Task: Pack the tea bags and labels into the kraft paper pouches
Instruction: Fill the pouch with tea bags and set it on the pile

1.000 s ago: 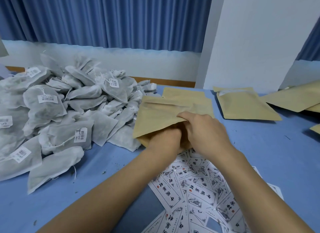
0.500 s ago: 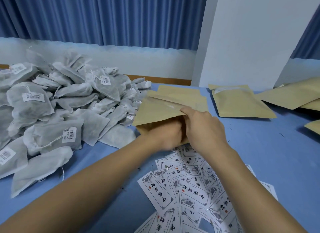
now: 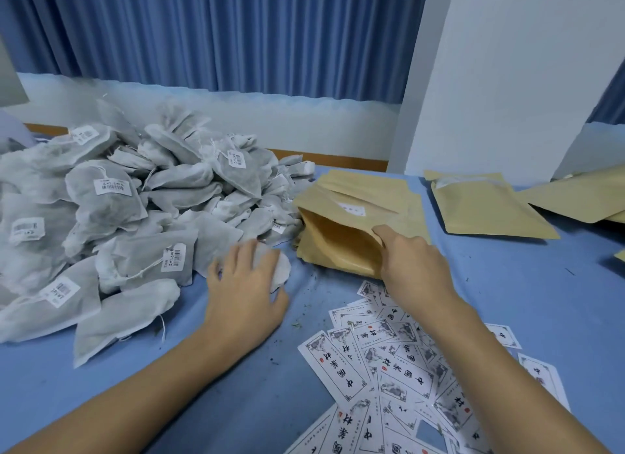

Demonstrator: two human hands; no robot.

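The labels (image 3: 399,382) were spread in a loose overlapping fan on the near right of the blue tabletop (image 3: 527,305). This position was judged to keep them within reach of the right hand (image 3: 417,271) once a pouch had been filled.

Further in, the left hand (image 3: 243,294) was laid on a single tea bag (image 3: 281,267) at the near right edge of the heap. The fingers were spread and only slightly curved over it, with the thumb beside its near edge. No closed grip was evident, so the bag was judged to be selected but not yet lifted.

To the right, the near lip of a kraft paper pouch (image 3: 338,247) was pinched by the right hand, thumb on top. The fingers below were hidden. The mouth was held wide open and turned left toward the tea bag, presumably so that the bag could be slid straight in. No tea bag or label could be seen inside.

The open pouch rested on a flat pouch stack (image 3: 375,193). The heap of tea bags (image 3: 111,203) filled the left of the tabletop, touching the stack. To the far right, a separate pouch (image 3: 490,213) lay flat with something white at its mouth, and more pouches (image 3: 575,196) lay beyond it.
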